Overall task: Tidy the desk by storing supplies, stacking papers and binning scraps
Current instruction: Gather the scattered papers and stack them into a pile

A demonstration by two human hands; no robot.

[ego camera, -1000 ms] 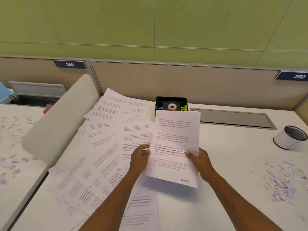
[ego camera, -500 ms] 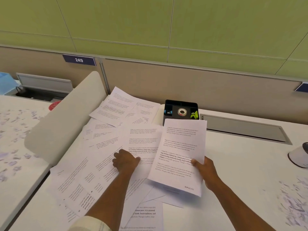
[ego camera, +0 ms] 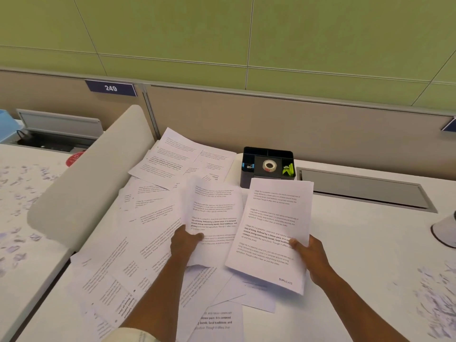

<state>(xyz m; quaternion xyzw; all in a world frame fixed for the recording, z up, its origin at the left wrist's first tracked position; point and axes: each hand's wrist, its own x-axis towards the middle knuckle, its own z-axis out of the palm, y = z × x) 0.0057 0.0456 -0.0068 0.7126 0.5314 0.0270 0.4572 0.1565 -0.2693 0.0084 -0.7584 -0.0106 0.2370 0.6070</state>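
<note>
White desk point(ego camera: 357, 243), left hand point(ego camera: 183, 243) pinching sheet point(ego camera: 214, 213), right hand point(ego camera: 311, 255) gripping stack point(ego camera: 274, 233)

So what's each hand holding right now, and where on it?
The left hand pinches one loose sheet at its lower left edge; the right hand grips the collected stack at its right edge.

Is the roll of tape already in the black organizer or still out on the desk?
In. The tape roll lies flat in the middle compartment of the black organizer, with its walls around it.
</note>
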